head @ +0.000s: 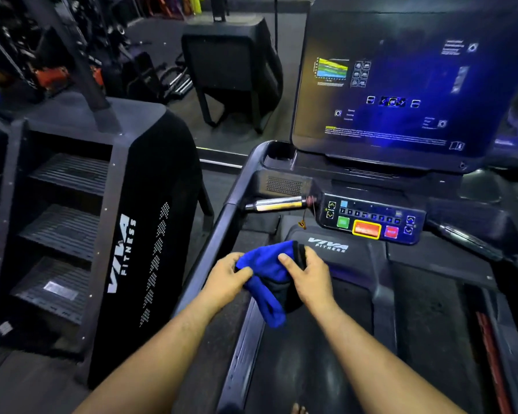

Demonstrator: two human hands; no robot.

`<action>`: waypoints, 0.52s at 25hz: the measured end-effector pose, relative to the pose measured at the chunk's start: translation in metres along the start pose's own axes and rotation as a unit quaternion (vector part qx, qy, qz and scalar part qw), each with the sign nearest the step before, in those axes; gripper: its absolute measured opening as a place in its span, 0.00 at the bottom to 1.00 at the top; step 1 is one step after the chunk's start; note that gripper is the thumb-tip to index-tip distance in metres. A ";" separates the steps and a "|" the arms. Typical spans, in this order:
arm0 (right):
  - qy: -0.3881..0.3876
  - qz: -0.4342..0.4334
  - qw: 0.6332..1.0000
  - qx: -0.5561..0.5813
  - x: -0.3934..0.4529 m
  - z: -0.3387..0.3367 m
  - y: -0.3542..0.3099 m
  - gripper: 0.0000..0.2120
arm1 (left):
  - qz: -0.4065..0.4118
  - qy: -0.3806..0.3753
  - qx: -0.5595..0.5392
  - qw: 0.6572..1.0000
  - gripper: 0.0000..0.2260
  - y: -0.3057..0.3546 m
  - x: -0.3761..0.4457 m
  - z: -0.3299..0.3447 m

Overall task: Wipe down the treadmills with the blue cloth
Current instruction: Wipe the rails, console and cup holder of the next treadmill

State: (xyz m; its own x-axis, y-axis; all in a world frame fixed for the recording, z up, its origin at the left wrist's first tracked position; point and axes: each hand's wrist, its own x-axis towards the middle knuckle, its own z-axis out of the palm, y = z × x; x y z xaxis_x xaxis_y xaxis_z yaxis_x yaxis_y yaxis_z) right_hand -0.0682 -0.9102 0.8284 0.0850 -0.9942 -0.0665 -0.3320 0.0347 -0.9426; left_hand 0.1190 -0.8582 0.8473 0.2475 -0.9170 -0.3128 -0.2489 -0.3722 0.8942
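Stair climber [81, 222], one unit, fills the left of the frame; a second dark machine [234, 70] stands at upper centre. Left hand [226, 279] and right hand [308, 273], at lower centre, each curl fingers and thumb round the one blue cloth [265, 277], bunched between them above the treadmill [356, 324] deck. Judgement: the cloth is being gathered into a pad before wiping. Console [371, 222], centre right, carries three large buttons: green, orange, red. One screen [407, 85], lit, occupies the upper right.
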 end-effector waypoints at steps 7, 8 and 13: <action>0.054 -0.018 0.990 -0.131 0.101 0.016 -0.006 0.22 | 0.060 0.043 0.097 0.993 0.18 0.021 0.112 -0.005; 0.064 -0.027 0.988 -0.141 0.117 0.020 -0.011 0.21 | 0.063 0.044 0.125 0.989 0.18 0.026 0.127 -0.007; 0.171 -0.097 0.924 -0.328 0.193 0.060 -0.033 0.24 | 0.132 0.097 0.304 0.938 0.15 0.040 0.214 -0.018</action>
State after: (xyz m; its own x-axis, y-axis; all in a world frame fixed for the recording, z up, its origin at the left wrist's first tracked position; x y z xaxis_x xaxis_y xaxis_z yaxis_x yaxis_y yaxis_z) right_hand 0.0152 -1.0974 0.8271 -0.0604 -0.9533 0.2961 -0.8497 -0.1065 -0.5165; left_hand 0.1788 -1.0667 0.8218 0.2542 -0.9671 0.0111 -0.7992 -0.2036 0.5655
